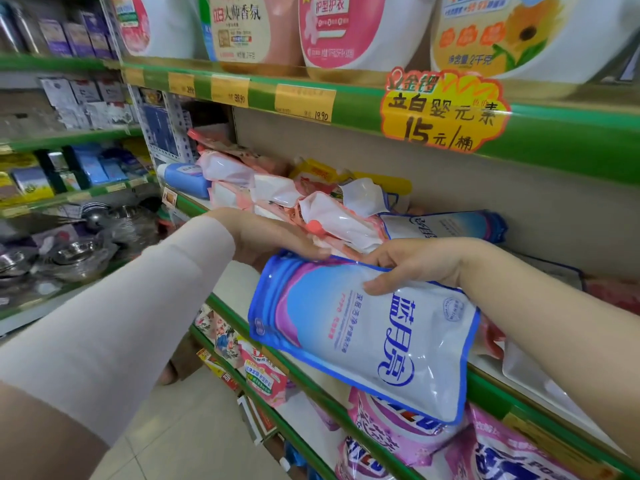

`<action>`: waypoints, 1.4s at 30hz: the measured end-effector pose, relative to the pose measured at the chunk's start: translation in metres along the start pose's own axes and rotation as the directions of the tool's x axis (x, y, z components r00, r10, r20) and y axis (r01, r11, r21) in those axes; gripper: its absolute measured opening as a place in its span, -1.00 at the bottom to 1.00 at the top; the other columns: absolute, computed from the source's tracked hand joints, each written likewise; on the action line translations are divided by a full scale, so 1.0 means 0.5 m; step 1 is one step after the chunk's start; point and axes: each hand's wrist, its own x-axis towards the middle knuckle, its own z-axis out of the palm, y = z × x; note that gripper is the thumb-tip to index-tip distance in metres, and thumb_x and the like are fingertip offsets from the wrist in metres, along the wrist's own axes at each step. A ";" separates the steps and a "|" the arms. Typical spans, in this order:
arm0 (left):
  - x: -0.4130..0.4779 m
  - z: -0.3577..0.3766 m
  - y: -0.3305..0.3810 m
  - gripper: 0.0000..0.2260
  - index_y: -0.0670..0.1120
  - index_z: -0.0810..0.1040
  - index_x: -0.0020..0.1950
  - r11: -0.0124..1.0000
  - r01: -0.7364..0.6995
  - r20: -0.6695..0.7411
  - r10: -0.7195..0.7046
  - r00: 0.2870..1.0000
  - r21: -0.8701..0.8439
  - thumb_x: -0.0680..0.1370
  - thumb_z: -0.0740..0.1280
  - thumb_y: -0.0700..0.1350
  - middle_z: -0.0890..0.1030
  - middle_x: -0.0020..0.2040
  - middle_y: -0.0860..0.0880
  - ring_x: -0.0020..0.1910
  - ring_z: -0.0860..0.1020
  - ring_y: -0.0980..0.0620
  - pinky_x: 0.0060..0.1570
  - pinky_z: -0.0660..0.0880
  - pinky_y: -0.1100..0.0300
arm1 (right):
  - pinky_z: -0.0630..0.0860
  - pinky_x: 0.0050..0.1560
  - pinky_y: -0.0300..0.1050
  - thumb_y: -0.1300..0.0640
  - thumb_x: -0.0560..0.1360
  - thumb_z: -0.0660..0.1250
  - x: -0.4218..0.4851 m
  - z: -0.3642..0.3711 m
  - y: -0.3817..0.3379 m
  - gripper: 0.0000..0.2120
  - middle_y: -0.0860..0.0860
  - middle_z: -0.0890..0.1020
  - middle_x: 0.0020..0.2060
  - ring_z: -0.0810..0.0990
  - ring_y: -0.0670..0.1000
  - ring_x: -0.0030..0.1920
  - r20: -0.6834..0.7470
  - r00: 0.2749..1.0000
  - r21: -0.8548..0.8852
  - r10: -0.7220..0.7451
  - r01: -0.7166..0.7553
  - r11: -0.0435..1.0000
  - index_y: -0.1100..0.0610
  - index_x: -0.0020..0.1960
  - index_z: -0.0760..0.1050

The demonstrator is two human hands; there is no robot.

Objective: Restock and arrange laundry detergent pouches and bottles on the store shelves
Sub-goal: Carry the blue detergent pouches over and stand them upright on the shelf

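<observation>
Blue pouch in right hand, left hand touching; pink pouches shelved

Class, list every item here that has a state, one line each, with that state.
Blue pouch, held tilted before the shelf
Right hand, pinching the blue pouch
Left hand, fingers straight, touching the blue pouch
Pink pouches, lying heaped on shelf
Bottles, standing upright above

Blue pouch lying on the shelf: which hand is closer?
Right. Right hand is just below the shelf pouch, gripping the held pouch; left hand is farther left, by the pink pouches.
</observation>
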 end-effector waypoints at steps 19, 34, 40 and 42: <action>0.007 0.095 -0.035 -0.29 -0.09 0.50 0.25 0.989 0.123 0.226 -0.139 0.964 0.087 0.15 0.58 0.06 0.62 0.17 -0.06 0.11 0.59 -0.03 0.21 0.50 0.02 | 0.58 0.04 0.01 0.18 0.54 0.30 0.038 0.009 -0.071 -0.73 0.20 0.63 0.10 0.63 0.11 -0.02 0.269 0.932 -0.420 0.243 -0.113 0.900 0.20 0.22 0.45; -0.089 0.165 -0.139 -0.79 -0.17 0.52 0.09 0.904 -0.217 -0.319 0.096 0.943 -0.370 0.48 0.38 -0.30 0.69 -0.29 0.04 -0.36 0.64 0.15 -0.35 0.54 0.36 | 0.51 -0.30 -0.24 -0.14 0.31 0.48 0.065 0.047 -0.219 -0.73 -0.13 0.67 -0.28 0.59 -0.10 -0.23 -0.100 0.995 -0.824 0.004 -0.085 0.560 0.00 -0.09 0.67; -0.145 0.187 -0.235 -0.50 -0.15 0.60 0.00 0.674 -0.521 -0.615 0.123 0.778 -0.523 0.11 0.63 -0.15 0.70 -0.09 -0.11 -0.17 0.68 -0.02 -0.22 0.59 0.21 | 0.22 0.22 -0.35 -0.03 0.40 0.43 0.100 0.075 -0.180 -0.36 -0.06 0.41 0.34 0.34 -0.11 0.34 -0.693 0.494 -0.438 -0.526 0.290 0.851 0.05 0.42 0.32; -0.160 0.192 -0.258 -0.50 -0.19 0.59 0.04 0.607 -0.604 -0.702 0.105 0.705 -0.516 0.15 0.62 -0.16 0.70 -0.09 -0.11 -0.16 0.68 -0.02 -0.21 0.59 0.21 | 0.25 0.29 -0.28 0.00 0.47 0.36 0.126 0.121 -0.147 -0.35 -0.03 0.31 0.44 0.30 -0.10 0.38 -0.809 0.485 -0.049 -0.332 0.507 0.861 0.06 0.48 0.20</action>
